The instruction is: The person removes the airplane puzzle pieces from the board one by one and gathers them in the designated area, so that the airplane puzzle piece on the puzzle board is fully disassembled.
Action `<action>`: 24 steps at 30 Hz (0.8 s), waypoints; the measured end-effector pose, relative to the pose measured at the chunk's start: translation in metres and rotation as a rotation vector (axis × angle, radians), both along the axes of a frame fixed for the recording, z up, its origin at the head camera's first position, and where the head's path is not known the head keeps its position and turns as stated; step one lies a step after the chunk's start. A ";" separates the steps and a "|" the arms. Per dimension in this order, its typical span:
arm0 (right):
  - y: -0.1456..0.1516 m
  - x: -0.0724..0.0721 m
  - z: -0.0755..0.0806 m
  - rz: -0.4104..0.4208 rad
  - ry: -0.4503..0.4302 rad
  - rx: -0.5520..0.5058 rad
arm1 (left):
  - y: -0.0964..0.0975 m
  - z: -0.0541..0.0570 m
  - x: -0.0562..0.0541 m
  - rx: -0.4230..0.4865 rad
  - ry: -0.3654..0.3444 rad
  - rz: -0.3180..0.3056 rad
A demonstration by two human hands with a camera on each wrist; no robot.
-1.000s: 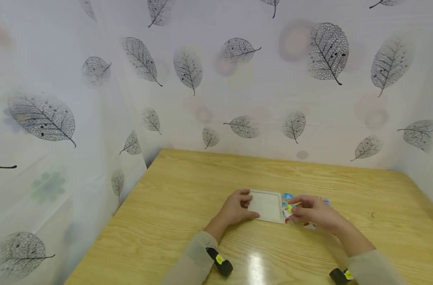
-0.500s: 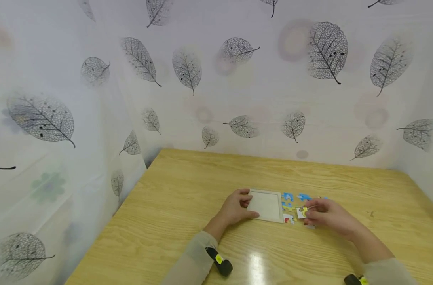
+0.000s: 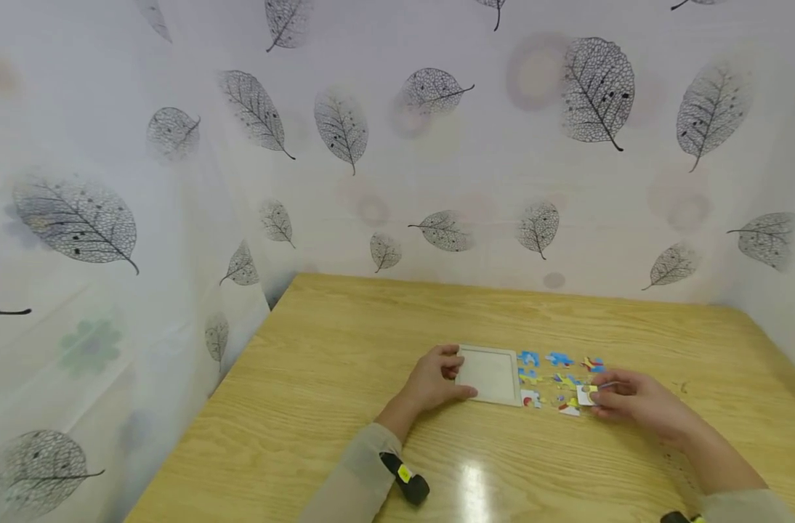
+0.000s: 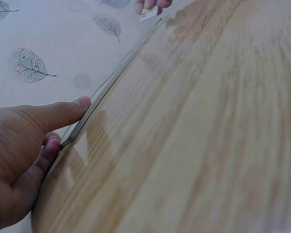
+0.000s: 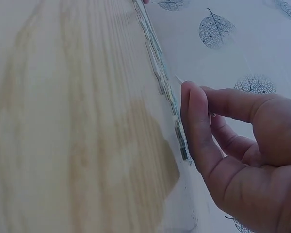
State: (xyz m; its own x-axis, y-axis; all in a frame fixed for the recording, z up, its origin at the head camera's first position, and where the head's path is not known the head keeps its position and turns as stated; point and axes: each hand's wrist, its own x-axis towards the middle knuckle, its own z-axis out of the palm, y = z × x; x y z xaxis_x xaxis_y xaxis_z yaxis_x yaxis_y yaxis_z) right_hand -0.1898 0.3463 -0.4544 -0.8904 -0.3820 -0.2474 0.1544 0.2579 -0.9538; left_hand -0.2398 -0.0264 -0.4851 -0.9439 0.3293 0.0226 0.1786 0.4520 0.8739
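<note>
A pale square puzzle tray (image 3: 489, 376) lies on the table with nothing inside its rim. My left hand (image 3: 433, 381) holds its left side, thumb on the near edge and fingers at the far left. In the left wrist view the thumb (image 4: 80, 104) rests on the tray's edge. My right hand (image 3: 642, 403) pinches a white and yellow puzzle piece (image 3: 586, 394) between thumb and fingers, by the right end of the laid-out pieces. Only a thin sliver of that piece (image 5: 178, 78) shows in the right wrist view.
Several puzzle pieces (image 3: 559, 359) lie in loose rows right of the tray, blue ones at the back, a white and red piece (image 3: 530, 399) in front. The wooden table (image 3: 345, 334) meets leaf-patterned curtains (image 3: 345, 211) behind and at the left.
My right hand has moved right with the pinched piece, from beside the tray to the right end of the pieces, uncovering more of them. The left hand has stayed on the tray.
</note>
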 end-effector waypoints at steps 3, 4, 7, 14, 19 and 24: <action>0.005 0.002 0.001 -0.024 -0.022 0.039 | 0.001 -0.001 0.000 0.003 -0.006 -0.001; 0.006 0.003 0.001 -0.028 -0.028 0.044 | 0.001 -0.001 0.000 0.004 -0.009 0.000; 0.008 0.005 0.001 -0.026 -0.030 0.067 | 0.000 -0.002 -0.001 -0.001 -0.011 0.002; 0.002 0.009 0.006 -0.111 0.017 0.287 | 0.002 0.001 -0.002 -0.012 0.004 -0.001; -0.004 0.011 0.008 -0.147 0.044 0.428 | 0.002 0.001 -0.001 -0.023 0.008 0.003; -0.008 0.010 0.010 -0.151 0.063 0.461 | 0.000 0.000 0.000 0.020 0.004 0.009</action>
State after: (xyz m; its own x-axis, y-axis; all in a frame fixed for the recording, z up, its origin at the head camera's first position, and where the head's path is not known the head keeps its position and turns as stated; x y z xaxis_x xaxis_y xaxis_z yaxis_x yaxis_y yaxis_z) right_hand -0.1797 0.3382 -0.4444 -0.9461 -0.1109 -0.3042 0.1680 0.6348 -0.7542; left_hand -0.2396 -0.0264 -0.4847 -0.9466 0.3207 0.0323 0.1779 0.4364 0.8820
